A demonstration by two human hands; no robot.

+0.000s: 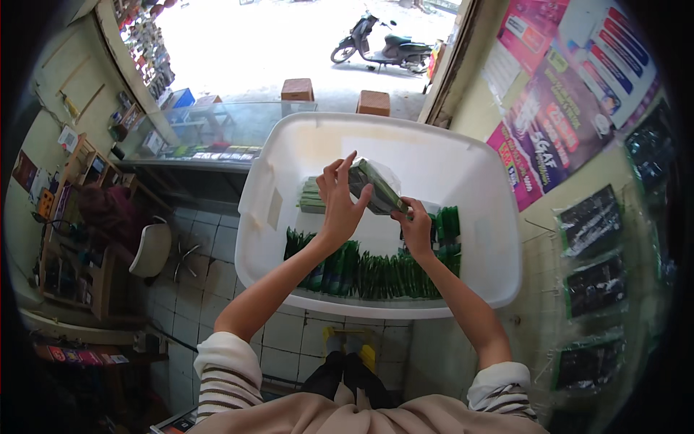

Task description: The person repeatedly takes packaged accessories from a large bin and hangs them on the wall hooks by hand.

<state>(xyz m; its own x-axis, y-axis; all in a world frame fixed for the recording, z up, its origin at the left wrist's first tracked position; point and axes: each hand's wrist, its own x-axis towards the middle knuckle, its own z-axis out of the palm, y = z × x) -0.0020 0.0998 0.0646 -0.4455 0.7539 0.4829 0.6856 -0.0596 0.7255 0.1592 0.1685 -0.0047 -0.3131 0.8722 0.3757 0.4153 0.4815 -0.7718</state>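
Observation:
Both hands are raised over a large white plastic tub (482, 217). Between them is a clear plastic bag (379, 184) with a flat green box or stack of packs inside. My right hand (416, 223) grips its lower right corner between thumb and fingers. My left hand (341, 198) is at its left side, fingers spread and pointing up, with the thumb near the bag; whether it grips the plastic is hard to tell. Below, green packets (390, 274) stand in a dense row along the tub's near side. Light green boxes (312, 196) lie at the left inside, and more green packets (448, 230) at the right.
A glass display case (217, 130) adjoins the tub's far left. Posters (558, 114) and wrapped black packs (591, 219) hang on the right wall. A person (111, 217) is at a desk on the left, by a white chair (150, 249). A yellow step stool (368, 347) is under my feet.

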